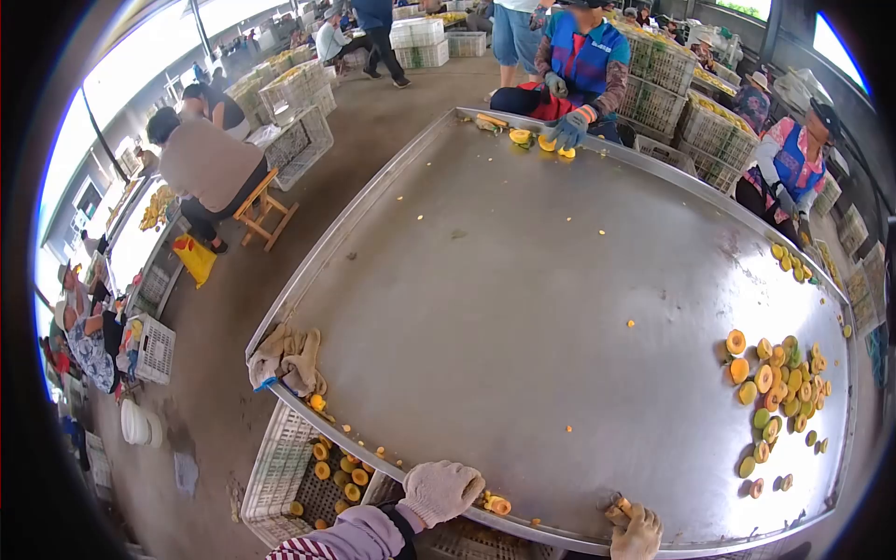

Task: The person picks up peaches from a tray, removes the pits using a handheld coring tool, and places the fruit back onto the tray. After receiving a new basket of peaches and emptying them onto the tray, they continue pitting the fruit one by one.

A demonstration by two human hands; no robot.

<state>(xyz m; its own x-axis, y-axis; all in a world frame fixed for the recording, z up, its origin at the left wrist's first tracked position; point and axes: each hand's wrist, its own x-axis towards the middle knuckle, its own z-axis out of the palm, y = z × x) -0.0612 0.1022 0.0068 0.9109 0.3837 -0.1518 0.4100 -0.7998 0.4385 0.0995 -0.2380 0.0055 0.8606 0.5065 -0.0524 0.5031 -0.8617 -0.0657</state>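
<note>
The wide, silver-grey sheet-metal table (504,280) has a raised lip, which probably serves to stop round pieces rolling off. A white slatted plastic crate (266,455) sits low against the near-left edge, partly under it, close to the left arm; cut orange-and-green fruit (352,491) lies inside. Loose orange-and-green fruit halves (764,378), many cut face up and likely steadier that way, are spread across the table's right end. Crumpled beige cloth gloves (299,359) are tucked into the left corner, seemingly out of the working area.

The left hand (439,493), in a whitish knit glove, rests at the near lip with fingers curled; its palm is hidden, so I cannot tell how tightly it is closed or whether it holds anything. The right hand (637,534), in a tan glove, is closed around a short brown, dark-tipped object (616,511), apparently gripped low for control. A small orange fruit piece (499,505) lies just beside the left hand, inside the lip.

The broad middle, carrying only small orange scraps (569,428), leaves both hands room forward. The near lip limits movement back, and the scattered halves bound the right. At the far edge, another person's blue-grey gloved hand (567,128) works well apart.
</note>
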